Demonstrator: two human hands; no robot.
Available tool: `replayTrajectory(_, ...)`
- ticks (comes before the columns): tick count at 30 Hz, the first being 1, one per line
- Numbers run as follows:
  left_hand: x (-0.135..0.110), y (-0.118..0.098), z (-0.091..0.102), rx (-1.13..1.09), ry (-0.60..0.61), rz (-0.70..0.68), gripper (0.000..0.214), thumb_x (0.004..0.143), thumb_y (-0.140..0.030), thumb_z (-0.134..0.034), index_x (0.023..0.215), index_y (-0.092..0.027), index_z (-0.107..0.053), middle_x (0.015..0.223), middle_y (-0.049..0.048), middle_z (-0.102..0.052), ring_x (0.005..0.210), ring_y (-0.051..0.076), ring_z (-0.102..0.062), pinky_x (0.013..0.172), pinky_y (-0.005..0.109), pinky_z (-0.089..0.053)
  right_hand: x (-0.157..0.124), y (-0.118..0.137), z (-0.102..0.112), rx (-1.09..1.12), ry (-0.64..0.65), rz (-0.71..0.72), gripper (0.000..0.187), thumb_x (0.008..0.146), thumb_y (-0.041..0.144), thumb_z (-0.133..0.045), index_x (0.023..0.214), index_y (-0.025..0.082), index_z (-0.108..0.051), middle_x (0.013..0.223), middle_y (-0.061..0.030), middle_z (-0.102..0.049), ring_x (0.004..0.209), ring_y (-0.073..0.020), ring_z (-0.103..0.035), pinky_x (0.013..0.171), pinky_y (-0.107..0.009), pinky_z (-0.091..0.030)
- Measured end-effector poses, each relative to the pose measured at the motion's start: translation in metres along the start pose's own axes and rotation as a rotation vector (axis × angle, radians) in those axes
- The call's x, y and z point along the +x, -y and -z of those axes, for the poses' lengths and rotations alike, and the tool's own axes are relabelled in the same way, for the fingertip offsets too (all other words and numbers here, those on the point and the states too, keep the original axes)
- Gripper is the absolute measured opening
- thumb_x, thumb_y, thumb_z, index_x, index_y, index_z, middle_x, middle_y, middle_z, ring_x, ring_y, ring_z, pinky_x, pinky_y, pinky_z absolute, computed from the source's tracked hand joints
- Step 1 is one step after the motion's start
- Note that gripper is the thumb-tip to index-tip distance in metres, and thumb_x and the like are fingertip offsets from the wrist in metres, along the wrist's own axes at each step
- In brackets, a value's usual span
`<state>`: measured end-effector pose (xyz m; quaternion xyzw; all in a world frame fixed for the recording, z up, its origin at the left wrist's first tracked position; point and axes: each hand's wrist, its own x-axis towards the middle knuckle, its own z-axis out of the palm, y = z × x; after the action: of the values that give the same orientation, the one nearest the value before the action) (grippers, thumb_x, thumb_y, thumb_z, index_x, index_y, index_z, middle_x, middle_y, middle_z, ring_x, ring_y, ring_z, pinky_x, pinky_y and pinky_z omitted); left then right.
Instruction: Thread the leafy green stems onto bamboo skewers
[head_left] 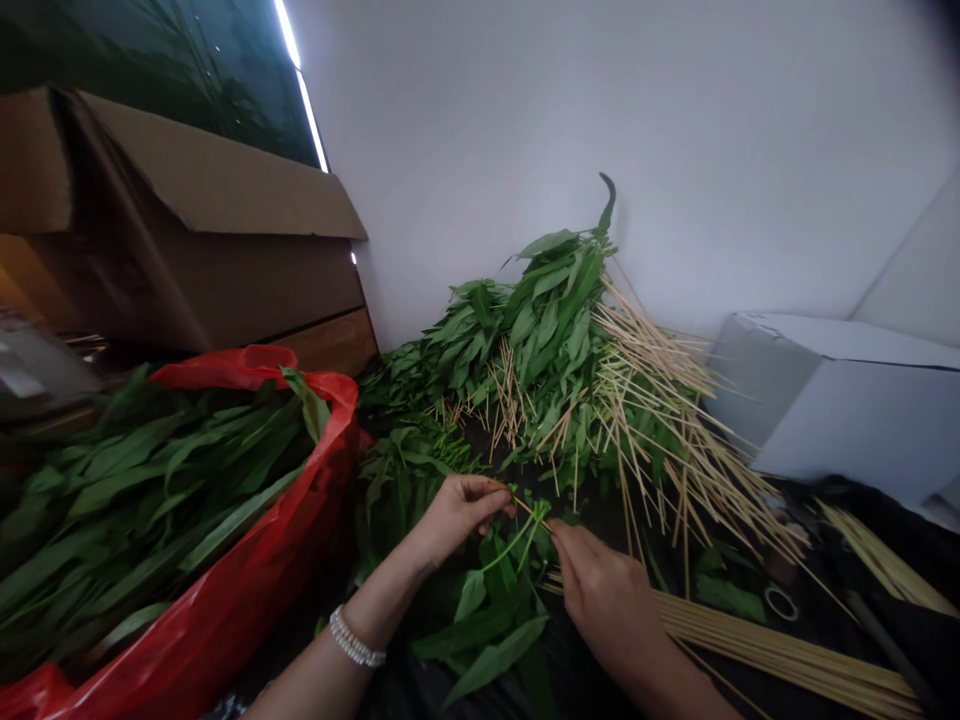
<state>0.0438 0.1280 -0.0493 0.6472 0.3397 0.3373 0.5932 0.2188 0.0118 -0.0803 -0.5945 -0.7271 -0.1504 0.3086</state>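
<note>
My left hand [457, 512], with a pearl bracelet at the wrist, pinches the top of a leafy green stem [495, 590] that hangs down between both hands. My right hand [604, 595] is closed round a thin bamboo skewer [534, 510], whose tip meets the stem just by the left fingertips. Behind the hands lies a heap of skewered greens [570, 360], sticks fanning out to the right.
A red plastic bag [247, 590] full of loose green leaves sits at the left. Cardboard boxes [217, 250] stand behind it. A bundle of bare skewers [780, 650] lies at the lower right, a grey box [847, 400] beyond it against the white wall.
</note>
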Motion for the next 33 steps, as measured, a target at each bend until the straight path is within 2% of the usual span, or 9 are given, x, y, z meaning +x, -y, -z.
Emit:
replayTrajectory(7, 0.0, 0.001, -0.002, 0.022, 0.039, 0.025, 0.036, 0.07, -0.047, -0.073, 0.078, -0.011, -0.072, 0.069, 0.0047, -0.071, 0.044, 0.005, -0.042, 0.043, 0.018, -0.034, 0.0, 0.002, -0.001, -0.024, 0.008, 0.005, 0.031, 0.095, 0.015, -0.032, 0.107, 0.016, -0.061, 0.079, -0.0042, -0.069, 0.063, -0.0158, -0.067, 0.054, -0.025, -0.045)
replayTrajectory(11, 0.001, 0.002, 0.001, 0.007, -0.018, 0.017, 0.038, 0.067, -0.047, -0.076, 0.085, -0.013, -0.074, 0.075, 0.004, -0.071, 0.047, 0.005, -0.044, 0.045, 0.019, -0.034, 0.001, 0.002, 0.0, -0.007, -0.011, 0.014, 0.031, 0.095, 0.014, -0.033, 0.109, 0.015, -0.061, 0.08, -0.0042, -0.07, 0.064, -0.0158, -0.067, 0.054, -0.025, -0.045)
replayTrajectory(15, 0.001, 0.0, 0.004, -0.007, -0.038, 0.015, 0.034, 0.06, -0.042, -0.082, 0.077, -0.014, -0.075, 0.07, 0.0021, -0.068, 0.057, 0.009, -0.052, 0.055, 0.02, -0.039, 0.0, 0.002, 0.0, 0.004, -0.009, 0.014, 0.031, 0.095, 0.014, -0.033, 0.108, 0.015, -0.061, 0.08, -0.0042, -0.069, 0.063, -0.0156, -0.067, 0.055, -0.025, -0.046)
replayTrajectory(20, 0.002, 0.001, 0.005, -0.009, -0.002, 0.007, 0.029, 0.06, -0.04, -0.083, 0.07, -0.014, -0.074, 0.068, 0.0022, -0.067, 0.063, 0.012, -0.056, 0.064, 0.023, -0.043, -0.002, 0.003, -0.001, 0.008, 0.026, 0.007, 0.031, 0.094, 0.013, -0.034, 0.109, 0.016, -0.061, 0.079, -0.0043, -0.069, 0.065, -0.0153, -0.067, 0.057, -0.024, -0.046)
replayTrajectory(28, 0.002, 0.008, -0.001, -0.029, 0.029, 0.042, 0.03, 0.058, -0.039, -0.083, 0.071, -0.014, -0.074, 0.069, 0.0018, -0.068, 0.062, 0.011, -0.055, 0.063, 0.022, -0.042, -0.003, 0.004, -0.001, 0.027, 0.066, 0.003, 0.033, 0.092, 0.01, -0.034, 0.111, 0.015, -0.061, 0.08, -0.0052, -0.069, 0.07, -0.0168, -0.068, 0.06, -0.025, -0.047)
replayTrajectory(33, -0.002, 0.001, -0.004, 0.027, 0.139, 0.041, 0.033, 0.06, -0.044, -0.081, 0.071, -0.014, -0.074, 0.065, 0.0013, -0.065, 0.057, 0.01, -0.05, 0.055, 0.021, -0.037, -0.001, 0.007, 0.0, 0.027, 0.066, 0.019, 0.034, 0.09, 0.008, -0.034, 0.109, 0.015, -0.061, 0.078, -0.0047, -0.068, 0.066, -0.0169, -0.067, 0.056, -0.026, -0.046)
